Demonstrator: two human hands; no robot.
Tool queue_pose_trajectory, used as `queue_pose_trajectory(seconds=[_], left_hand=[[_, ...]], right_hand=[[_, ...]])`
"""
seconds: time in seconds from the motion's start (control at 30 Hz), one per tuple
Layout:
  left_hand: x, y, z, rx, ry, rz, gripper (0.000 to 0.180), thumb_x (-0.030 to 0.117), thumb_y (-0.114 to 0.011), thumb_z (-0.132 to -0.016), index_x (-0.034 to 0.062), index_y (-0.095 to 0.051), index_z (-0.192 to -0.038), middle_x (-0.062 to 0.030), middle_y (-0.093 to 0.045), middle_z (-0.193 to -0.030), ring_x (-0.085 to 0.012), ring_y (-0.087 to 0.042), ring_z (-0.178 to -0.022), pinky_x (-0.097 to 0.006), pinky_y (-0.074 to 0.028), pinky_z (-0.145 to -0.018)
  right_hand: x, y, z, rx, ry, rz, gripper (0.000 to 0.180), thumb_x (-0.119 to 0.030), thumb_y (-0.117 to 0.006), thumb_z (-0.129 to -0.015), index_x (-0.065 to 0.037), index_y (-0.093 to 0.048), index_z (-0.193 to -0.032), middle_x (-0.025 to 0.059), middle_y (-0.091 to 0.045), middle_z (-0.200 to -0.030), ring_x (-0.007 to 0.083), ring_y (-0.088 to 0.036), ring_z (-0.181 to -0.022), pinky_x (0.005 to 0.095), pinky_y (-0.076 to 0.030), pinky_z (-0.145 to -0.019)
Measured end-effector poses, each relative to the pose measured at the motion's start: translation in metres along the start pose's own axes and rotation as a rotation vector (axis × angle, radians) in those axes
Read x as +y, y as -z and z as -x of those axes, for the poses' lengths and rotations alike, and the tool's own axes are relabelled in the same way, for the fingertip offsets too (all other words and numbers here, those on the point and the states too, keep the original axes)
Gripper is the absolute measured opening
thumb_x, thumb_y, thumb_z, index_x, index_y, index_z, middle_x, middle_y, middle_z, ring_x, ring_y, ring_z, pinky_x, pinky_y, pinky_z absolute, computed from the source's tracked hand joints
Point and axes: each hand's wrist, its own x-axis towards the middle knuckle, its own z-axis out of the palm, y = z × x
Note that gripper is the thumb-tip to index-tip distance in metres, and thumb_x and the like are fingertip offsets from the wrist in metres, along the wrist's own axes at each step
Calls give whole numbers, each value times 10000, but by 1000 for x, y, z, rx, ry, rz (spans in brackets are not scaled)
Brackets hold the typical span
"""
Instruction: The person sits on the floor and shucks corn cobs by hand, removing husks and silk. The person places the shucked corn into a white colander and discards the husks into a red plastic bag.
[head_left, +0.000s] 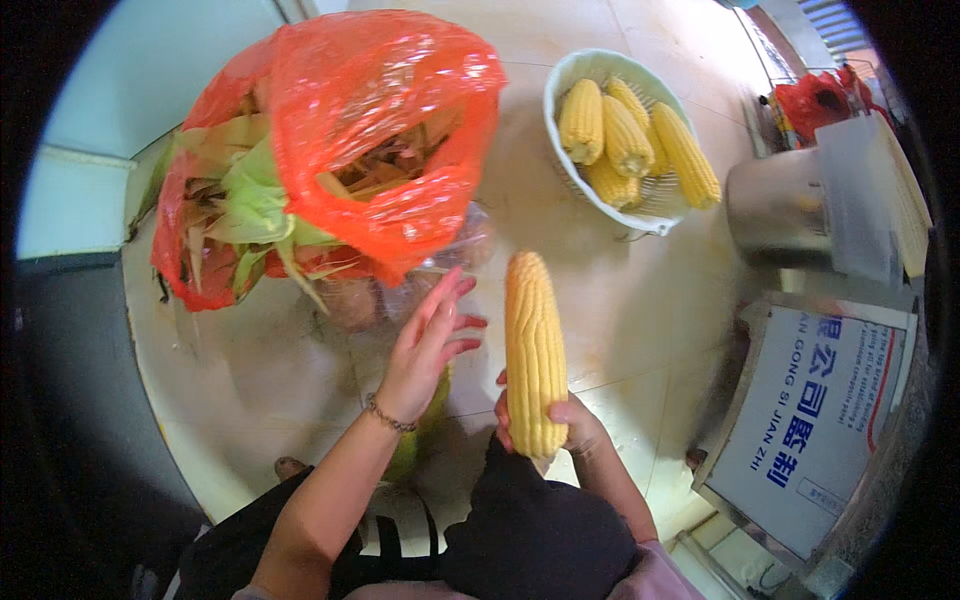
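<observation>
A husked yellow corn cob (535, 340) stands nearly upright in front of me. My right hand (578, 422) grips it around its lower end, thumb on one side and fingers on the other. To the left of the cob, my left hand (430, 345) is raised with its fingers apart, holding nothing; a beaded bracelet circles its wrist. Beyond that hand sits a red plastic bag (390, 90) with green and dried corn husks (255, 195) spilling out. Below my left wrist, something green (405, 455) is partly hidden by the arm.
At the far right of the bag, a pale green basket (592, 200) holds several husked cobs (626, 138). Brownish round things (355, 303) in clear plastic lie by the bag. A metal pot (775, 205) and a printed panel (800, 430) line the right side; a dark surface (80, 390) borders the left.
</observation>
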Motion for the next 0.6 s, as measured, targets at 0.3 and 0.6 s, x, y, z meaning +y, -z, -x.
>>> queue_pose_trajectory(seconds=[0.3, 0.6], left_hand=[[11, -3, -7, -23, -22, 50, 667, 558, -173, -951, 37, -567, -814, -103, -619, -733, -178, -603, -669, -303, -499, -661], [-9, 20, -21, 176, -207, -202, 525, 409, -314, -983, -2, -579, -792, -40, -621, -724, -119, -572, -656, -298, -441, -578]], right_hand=[[46, -1, -20, -577, -332, -585, 789, -474, -749, -594, -6, -410, -1131, 149, -523, -757, 231, -515, -591, 311, -429, -489], [56, -4, -34, -822, -329, -808, 696, -494, -774, -643, -25, -419, -1016, 135, -542, -738, 236, -564, -540, 288, -476, -443]])
